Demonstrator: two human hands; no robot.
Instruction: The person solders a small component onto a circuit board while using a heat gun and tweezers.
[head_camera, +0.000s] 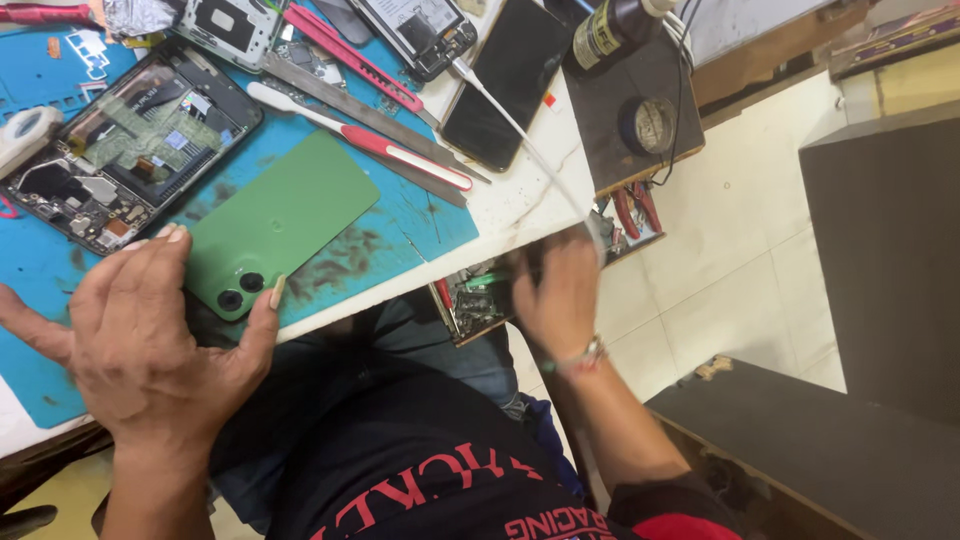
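Meanwhile, left hand (150, 335) spread flat, fingers touching green phone back cover (285, 220), right hand (558, 295) reaching into open drawer (475, 300), grip unclear

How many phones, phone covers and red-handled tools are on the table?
Opened phones: 3
Black-screen phone: 1
Green back cover: 1
Red-handled tools: 2
Total: 7

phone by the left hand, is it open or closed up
Open: the phone lies with its circuit boards bare, and its green back cover lies beside it under the left hand.
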